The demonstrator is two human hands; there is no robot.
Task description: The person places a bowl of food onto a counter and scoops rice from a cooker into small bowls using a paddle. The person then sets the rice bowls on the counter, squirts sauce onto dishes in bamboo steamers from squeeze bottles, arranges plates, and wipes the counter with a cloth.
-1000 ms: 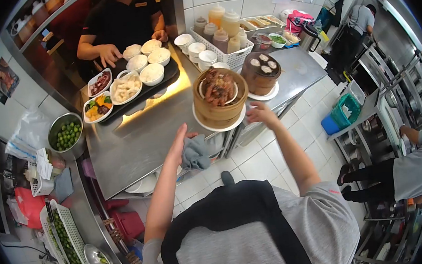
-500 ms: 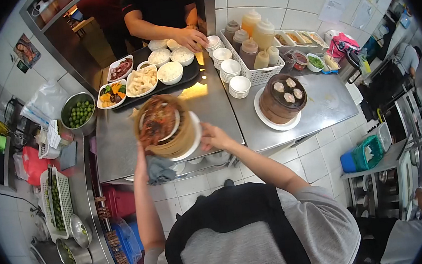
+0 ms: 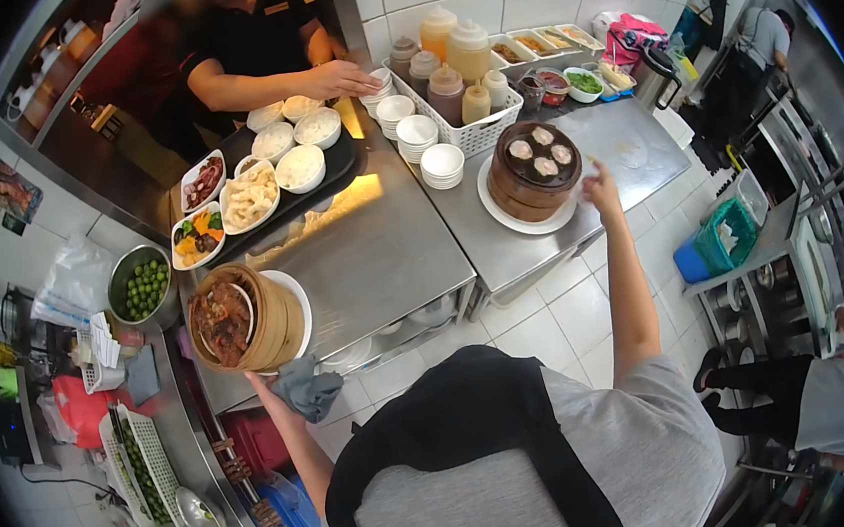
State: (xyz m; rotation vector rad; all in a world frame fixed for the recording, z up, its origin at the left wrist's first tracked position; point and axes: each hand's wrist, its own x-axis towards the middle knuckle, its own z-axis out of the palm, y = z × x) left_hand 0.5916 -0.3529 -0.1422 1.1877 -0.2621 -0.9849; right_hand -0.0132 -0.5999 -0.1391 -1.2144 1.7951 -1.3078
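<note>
My left hand (image 3: 266, 386) is at the near edge of a white plate (image 3: 298, 309) bearing a bamboo steamer (image 3: 271, 317) of reddish-brown braised food; most of its fingers are hidden beneath. A grey cloth (image 3: 310, 389) hangs beside that hand. My right hand (image 3: 600, 190), slightly blurred, is stretched out with fingers apart, just right of a darker steamer (image 3: 534, 185). Several small dumplings (image 3: 545, 150) top that steamer, which stands on another white plate (image 3: 529, 226). No object shows in the right hand.
Across the counter (image 3: 382, 267), a person's hand (image 3: 344, 80) touches stacked white bowls (image 3: 378, 85). A black tray (image 3: 338, 160) carries rice bowls and food dishes. Sauce bottles (image 3: 469, 54) fill a white basket (image 3: 476, 136). Left is a pot of green limes (image 3: 146, 288). Other people work at right.
The braised-food steamer and its plate have moved left and nearer with my left hand and the cloth. My right hand has left that plate and reached right to the dumpling steamer.
</note>
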